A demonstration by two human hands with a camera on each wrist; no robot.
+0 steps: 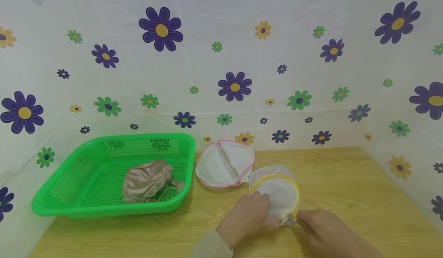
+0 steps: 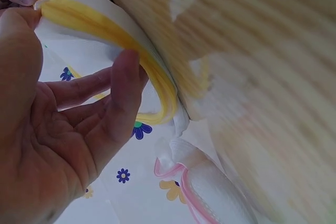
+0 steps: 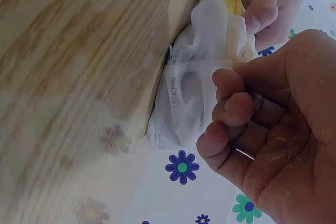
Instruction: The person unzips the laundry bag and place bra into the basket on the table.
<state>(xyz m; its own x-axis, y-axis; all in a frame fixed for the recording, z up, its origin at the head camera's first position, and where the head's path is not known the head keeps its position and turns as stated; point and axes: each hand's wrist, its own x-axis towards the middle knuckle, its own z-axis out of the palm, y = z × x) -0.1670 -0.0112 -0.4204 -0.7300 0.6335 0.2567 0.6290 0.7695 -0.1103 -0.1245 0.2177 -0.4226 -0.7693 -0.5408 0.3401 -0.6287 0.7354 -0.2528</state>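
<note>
A white mesh laundry bag with a yellow zipper edge (image 1: 278, 194) lies on the wooden table in front of me. My left hand (image 1: 247, 213) holds its near-left side, fingers at the yellow edge; in the left wrist view, some fingers curl loosely beside the yellow band (image 2: 86, 20). My right hand (image 1: 325, 229) pinches the yellow edge at the bag's near-right corner, fingers curled in. The mesh body (image 3: 194, 93) sags between the hands in the right wrist view. What exactly sits between the right fingertips is hidden.
Behind, to the left, lies a second white mesh bag with pink trim (image 1: 214, 167), its top gaping. A green plastic basket (image 1: 117, 210) stands at the left, with a beige satin, lace-edged garment (image 1: 147, 181) inside. A flower-print sheet (image 1: 194, 69) hangs behind the table (image 1: 346, 188).
</note>
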